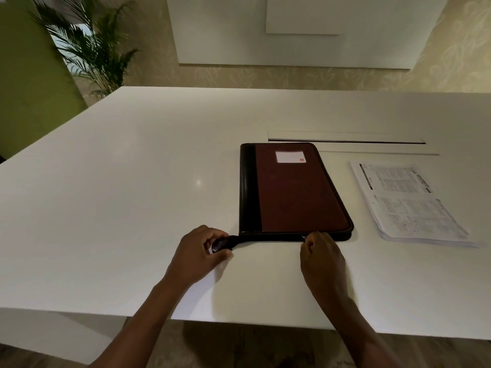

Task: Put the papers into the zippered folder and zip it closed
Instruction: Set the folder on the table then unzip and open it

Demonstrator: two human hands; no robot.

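I log: white table [132, 181], palm [90, 49] behind; left hand [202, 251] grips folder [295, 192] tab, right hand [318, 253] pinches zipper pull [304, 238]; papers [406, 203] beside.

One white table [132, 181] carries everything. On it lies one zippered folder [295, 192], dark red with a black spine, toward the table's right half and close to its near edge; it bears one white label [290, 156]. One stack of printed papers [409, 203] lies beside the folder, nearer the table's right edge; the number of sheets cannot be told. Two hands are at the folder's near edge: one left hand [202, 251], one right hand [321, 256]. One potted palm [90, 49] stands beyond the table's far left corner.
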